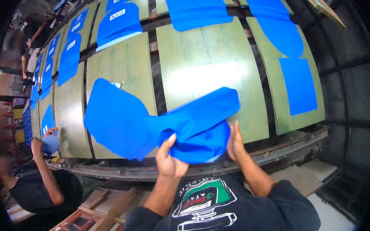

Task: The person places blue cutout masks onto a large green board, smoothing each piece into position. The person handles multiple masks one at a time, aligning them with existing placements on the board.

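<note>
A large piece of blue fabric (pixel 120 117) is bunched and folded in front of my body, above the greenish boards. My left hand (pixel 172 156) grips its lower middle, with the thumb on top of the cloth and the fingers underneath. My right hand (pixel 237 141) is upright at the cloth's right edge, fingers straight and touching or almost touching it. Part of that hand's inner side is hidden. To the left the fabric spreads into a broad flap; at the right a folded strip points up. A pale patch shows at its lower edge.
Flat greenish boards (pixel 214 59) stand in rows, split by dark gaps. Blue cut pieces (pixel 197 13), some with white printed patches, lie on several. A plain blue rectangle (pixel 298 86) is at right. A metal rail (pixel 292 145) runs along the near edge. Two other people work at left.
</note>
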Demonstrator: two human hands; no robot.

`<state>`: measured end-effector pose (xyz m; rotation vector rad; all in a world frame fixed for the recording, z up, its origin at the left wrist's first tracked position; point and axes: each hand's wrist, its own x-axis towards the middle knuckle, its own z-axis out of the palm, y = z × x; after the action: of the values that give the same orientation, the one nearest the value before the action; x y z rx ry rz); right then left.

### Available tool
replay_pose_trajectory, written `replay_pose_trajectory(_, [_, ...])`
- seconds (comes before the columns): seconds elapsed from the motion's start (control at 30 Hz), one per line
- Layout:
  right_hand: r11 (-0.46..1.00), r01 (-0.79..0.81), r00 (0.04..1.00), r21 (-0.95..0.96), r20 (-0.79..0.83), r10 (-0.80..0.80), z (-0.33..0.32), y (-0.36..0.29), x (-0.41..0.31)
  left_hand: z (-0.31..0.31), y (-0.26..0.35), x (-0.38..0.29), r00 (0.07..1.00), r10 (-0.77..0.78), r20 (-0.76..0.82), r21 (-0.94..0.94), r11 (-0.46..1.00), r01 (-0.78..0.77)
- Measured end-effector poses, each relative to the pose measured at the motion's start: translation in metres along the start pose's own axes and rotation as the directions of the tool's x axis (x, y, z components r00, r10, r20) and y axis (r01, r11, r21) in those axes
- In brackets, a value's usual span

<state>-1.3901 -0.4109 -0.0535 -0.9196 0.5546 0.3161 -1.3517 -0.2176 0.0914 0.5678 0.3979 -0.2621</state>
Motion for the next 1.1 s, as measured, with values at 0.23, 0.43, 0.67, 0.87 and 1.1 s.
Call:
replay_pose_trajectory(0.23, [0.9,0.297,0.921,0.32,0.153,-0.359,0.021,-0.102,-0.015,0.025,0.011,0.025,0.984,0.151,-0.099,0.222,0.967,-0.126])
replay_pose_trajectory(0.43, [0.716,0.689,0.716,0.113,0.046,-0.696,0.038,-0.213,0.068,0.041,0.041,0.144,0.969,0.242,0.044,0.378,0.894,-0.24])
replay_pose_trajectory(0.67, [0.716,0.687,0.727,-0.128,0.107,-0.678,0.081,-0.354,0.222,0.145,0.101,0.342,0.971,0.222,0.086,0.391,0.889,-0.238])
replay_pose_trajectory(0.87, [0.518,0.855,0.507,0.022,0.177,-0.844,0.085,-0.361,0.148,0.179,0.103,0.258,0.824,0.422,0.379,0.465,0.683,-0.564])
replay_pose_trajectory(1.1, [0.77,0.631,0.769,-0.094,-0.063,-0.637,0.01,-0.263,0.194,0.075,0.024,0.282,0.963,0.248,0.101,0.536,0.802,-0.263])
